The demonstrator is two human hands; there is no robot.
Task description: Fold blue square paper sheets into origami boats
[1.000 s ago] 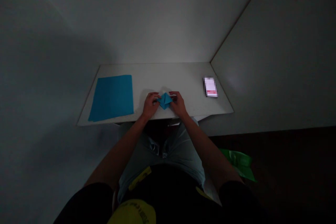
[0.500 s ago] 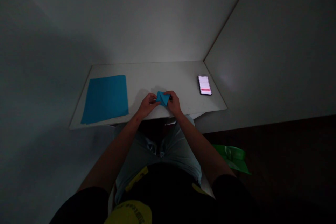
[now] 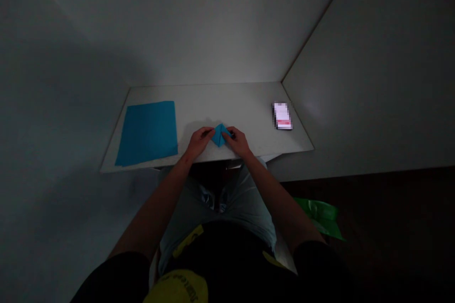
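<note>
Right now, holding a small folded blue paper [image 3: 219,138] between both hands, close to the near edge of a white table [image 3: 227,99], roughly midway along its length. Pinching the left corner with the left hand [image 3: 199,142], thumb and fingertips drawn close together on the paper. Gripping the right side with the right hand [image 3: 239,142], thumb laid over the face of the fold. Narrow on both sides, then, and closed on the same piece, with just a short span of blue showing between. Shaped something like a diamond, with one point toward the back wall [image 3: 213,23] and another toward the body, and marked by a line down the middle. Impossible to tell from above whether resting on the tabletop or lifted just off it; too dim and small, also, for making out each fold. Flanked on the left, well apart, by a large blue sheet [image 3: 147,133] lying flat, and on the right, also well apart, by a phone [image 3: 282,116] with a lit, pixelated screen. Dressed in light jeans [image 3: 250,203] and a black top [image 3: 231,255]. Bordered low on the right, beyond the right forearm, by something green and shiny [image 3: 325,218], too unclear for naming.
</note>
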